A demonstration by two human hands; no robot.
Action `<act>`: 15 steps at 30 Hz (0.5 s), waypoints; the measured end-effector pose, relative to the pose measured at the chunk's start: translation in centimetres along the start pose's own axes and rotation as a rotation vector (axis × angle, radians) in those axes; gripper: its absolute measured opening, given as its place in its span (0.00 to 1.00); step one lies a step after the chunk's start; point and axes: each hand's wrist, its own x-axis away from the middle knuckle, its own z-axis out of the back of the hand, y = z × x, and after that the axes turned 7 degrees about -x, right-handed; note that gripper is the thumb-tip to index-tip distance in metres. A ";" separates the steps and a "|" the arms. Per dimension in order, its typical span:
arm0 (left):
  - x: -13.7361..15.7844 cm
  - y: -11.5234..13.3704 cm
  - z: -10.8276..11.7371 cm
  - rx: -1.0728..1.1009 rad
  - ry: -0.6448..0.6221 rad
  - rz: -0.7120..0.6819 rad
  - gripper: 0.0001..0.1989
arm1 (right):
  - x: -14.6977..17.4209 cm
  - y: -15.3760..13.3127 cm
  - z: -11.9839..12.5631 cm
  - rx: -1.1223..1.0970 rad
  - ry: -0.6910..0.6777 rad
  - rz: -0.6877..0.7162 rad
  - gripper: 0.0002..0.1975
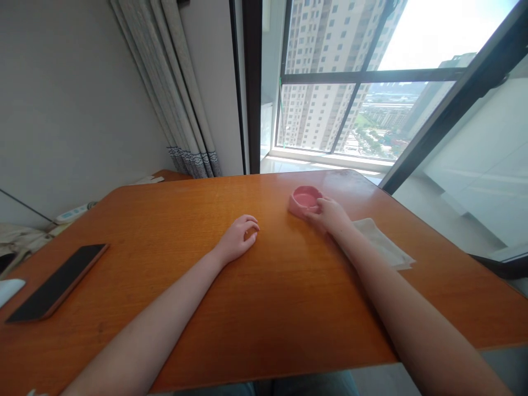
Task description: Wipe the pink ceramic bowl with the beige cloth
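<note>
A small round pink ashtray-like dish (295,204) with a low, uneven rim is at the far right part of the table. My right hand (326,214) grips its near right side, thumb low on the outer wall and fingers at the rim. Whether the dish touches the tabletop I cannot tell. My left hand (240,237) rests on the wood to the left of the dish, apart from it. Its fingers are loosely curved, with a gap between them and the thumb, and nothing is in it.
A folded whitish cloth (383,242) lies beside my right forearm. On the left of the orange-brown wooden table (165,231) is a long black board (61,280). Beyond the left edge sits a power strip (74,213). A window frame (445,110) stands behind the right edge.
</note>
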 end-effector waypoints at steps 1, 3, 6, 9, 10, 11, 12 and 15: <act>0.0 0.3 0.1 -0.034 0.047 -0.042 0.10 | 0.3 -1.1 -0.7 -0.076 -0.004 0.043 0.14; 0.0 0.9 0.3 -0.115 0.118 -0.109 0.17 | 1.1 -3.4 -2.1 -0.219 -0.033 0.141 0.11; 0.0 1.2 0.4 -0.237 0.126 -0.184 0.26 | 2.5 -6.2 -3.7 -0.348 -0.111 0.264 0.09; -0.1 1.1 0.4 -0.293 0.089 -0.223 0.16 | 3.6 -7.9 -4.2 -0.388 -0.182 0.334 0.09; -0.2 1.1 0.4 -0.292 0.072 -0.229 0.12 | 3.9 -8.2 -4.1 -0.386 -0.195 0.349 0.09; -0.2 1.0 0.4 -0.287 0.054 -0.231 0.10 | 4.0 -8.5 -4.1 -0.378 -0.200 0.360 0.09; -0.3 1.0 0.4 -0.280 0.033 -0.232 0.09 | 4.2 -8.7 -4.0 -0.366 -0.200 0.370 0.09; -0.4 0.9 0.4 -0.277 -0.013 -0.224 0.09 | 4.3 -8.8 -4.0 -0.343 -0.198 0.389 0.11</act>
